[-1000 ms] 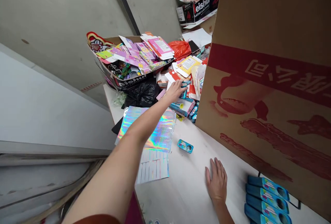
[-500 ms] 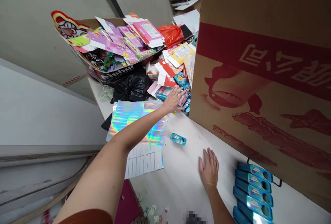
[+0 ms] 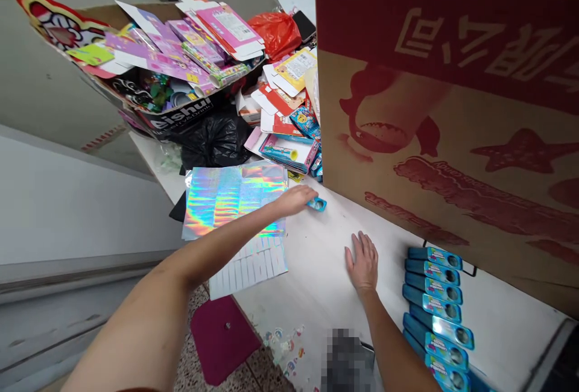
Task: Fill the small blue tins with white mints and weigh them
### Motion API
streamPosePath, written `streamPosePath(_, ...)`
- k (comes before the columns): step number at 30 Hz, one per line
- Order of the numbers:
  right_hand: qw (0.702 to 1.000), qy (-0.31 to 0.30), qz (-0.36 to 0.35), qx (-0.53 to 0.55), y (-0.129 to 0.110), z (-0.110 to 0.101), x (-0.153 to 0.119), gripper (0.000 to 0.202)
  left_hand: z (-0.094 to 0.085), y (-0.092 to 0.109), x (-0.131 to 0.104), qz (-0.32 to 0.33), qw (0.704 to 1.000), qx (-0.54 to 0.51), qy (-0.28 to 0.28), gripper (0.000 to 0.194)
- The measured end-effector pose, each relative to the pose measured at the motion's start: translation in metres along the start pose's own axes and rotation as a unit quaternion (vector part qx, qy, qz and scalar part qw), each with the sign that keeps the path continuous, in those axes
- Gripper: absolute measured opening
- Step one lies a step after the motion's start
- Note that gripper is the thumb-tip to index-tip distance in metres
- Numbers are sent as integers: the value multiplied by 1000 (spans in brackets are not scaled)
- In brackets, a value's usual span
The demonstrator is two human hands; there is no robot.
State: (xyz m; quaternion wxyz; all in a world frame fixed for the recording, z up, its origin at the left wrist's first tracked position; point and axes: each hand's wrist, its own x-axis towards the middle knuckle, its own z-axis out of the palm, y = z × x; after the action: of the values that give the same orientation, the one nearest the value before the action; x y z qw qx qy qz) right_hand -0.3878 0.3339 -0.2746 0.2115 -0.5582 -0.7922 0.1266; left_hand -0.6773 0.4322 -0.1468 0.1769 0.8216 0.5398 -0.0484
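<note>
My left hand (image 3: pixel 296 199) reaches across, its fingers curled over the left end of a small blue box (image 3: pixel 319 204) with a round window. The box is on or just above the white table; the fingers hide its other end. To the right, my right hand (image 3: pixel 363 262) lies flat on the table with fingers stretched out, holding nothing. Several similar blue boxes (image 3: pixel 436 288) stand in a row at the right. Beneath my left forearm are shiny holographic sheets (image 3: pixel 235 193) and a paler strip sheet (image 3: pixel 253 265).
A large brown carton (image 3: pixel 434 108) rises along the right. At the back left, an open carton (image 3: pixel 181 111) overflows with packaging, beside a black plastic bag (image 3: pixel 217 139), a red bag (image 3: pixel 275 35) and opened boxes (image 3: pixel 280 102). A magenta stool (image 3: pixel 224 335) stands below the table.
My left hand has come back from the packaging pile and closed on the small blue box. My right hand stays flat on the table. The view has shifted, showing more of the row at right.
</note>
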Motion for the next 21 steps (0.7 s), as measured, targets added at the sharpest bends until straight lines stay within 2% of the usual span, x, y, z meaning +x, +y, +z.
streamPosePath(3,1000,-2,4,-9,0,0,0,44,-13,-16,24,-24,1000,17,7,36)
streamPosePath(7,1000,-8,7,-13,-2,-3,0,44,-20,-26,40,-20,999,37,-4,37)
streamPosePath(10,1000,-11,10,-13,-2,-4,1,44,-20,-26,38,-1,998,51,22,45)
streamPosePath(12,1000,-10,12,-11,-1,-4,1,44,-14,-20,20,-6,996,48,69,51)
streamPosePath(14,1000,-9,11,-6,0,-4,1,44,4,-7,-12,-55,990,26,124,52)
streamPosePath(16,1000,-7,8,-1,0,-4,1,44,33,17,-54,-163,974,-2,155,50)
streamPosePath(17,1000,-7,7,1,-1,-5,1,44,51,32,-75,-229,961,-11,155,56)
streamPosePath(19,1000,-7,6,4,-1,-5,1,44,87,59,-110,-343,932,-23,117,69)
streamPosePath(21,1000,-8,8,8,-1,-6,1,44,115,76,-129,-417,905,-30,77,68)
